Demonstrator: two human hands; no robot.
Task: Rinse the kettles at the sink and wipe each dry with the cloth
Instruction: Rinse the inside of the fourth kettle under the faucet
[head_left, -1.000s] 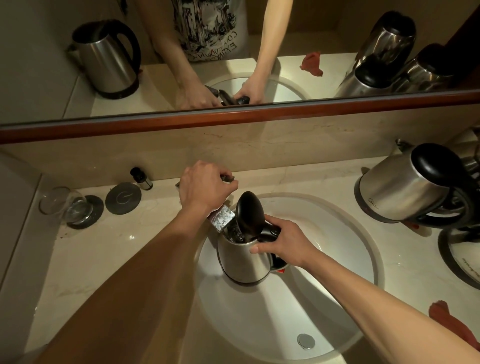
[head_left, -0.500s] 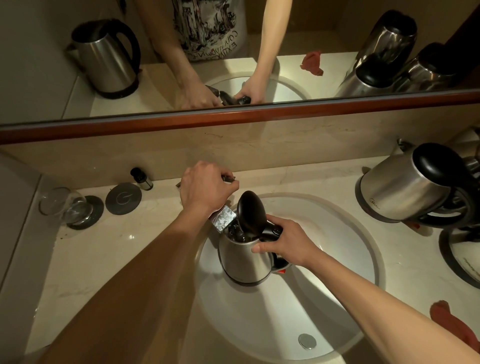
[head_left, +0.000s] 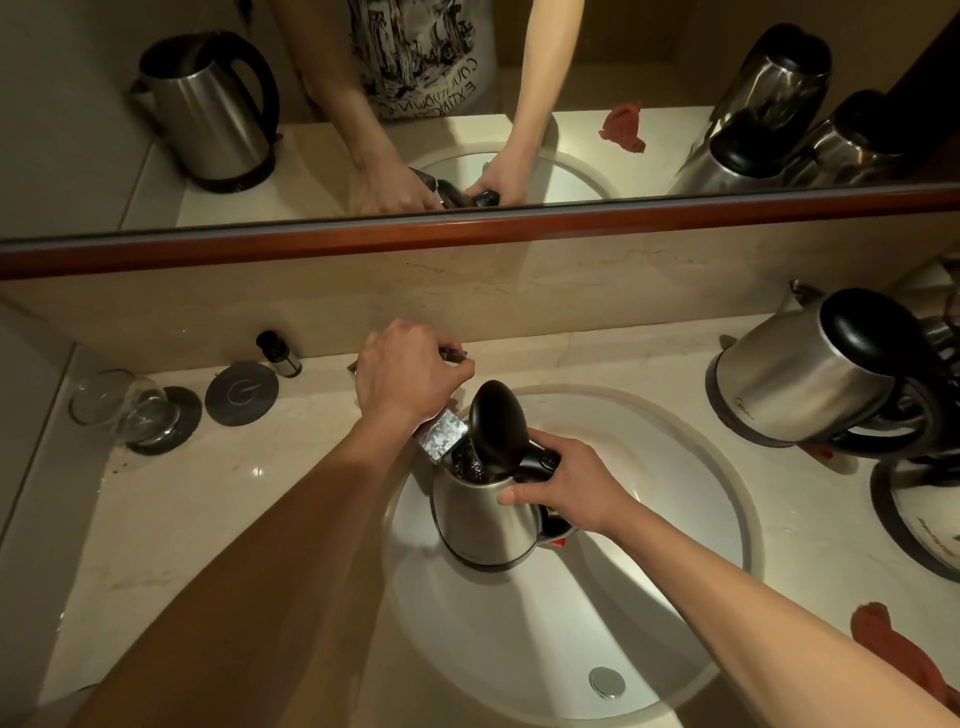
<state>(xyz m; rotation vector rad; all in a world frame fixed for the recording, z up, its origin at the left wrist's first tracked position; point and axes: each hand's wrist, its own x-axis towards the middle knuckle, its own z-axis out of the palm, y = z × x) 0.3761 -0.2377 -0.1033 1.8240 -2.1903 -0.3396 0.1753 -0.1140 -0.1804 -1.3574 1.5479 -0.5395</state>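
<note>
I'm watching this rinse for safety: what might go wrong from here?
1. The kettle hangs over the sink in the right hand alone; filling adds weight, so the grip may slip.
2. The open lid stands close beside the spout; water may splash off it.
3. The left hand grips the tap handle; opening it too far could overfill the kettle.

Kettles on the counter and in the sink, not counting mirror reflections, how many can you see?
2 clearly: one in the sink under the tap, one lying tilted on the right counter. More behind it may be hidden.
</note>
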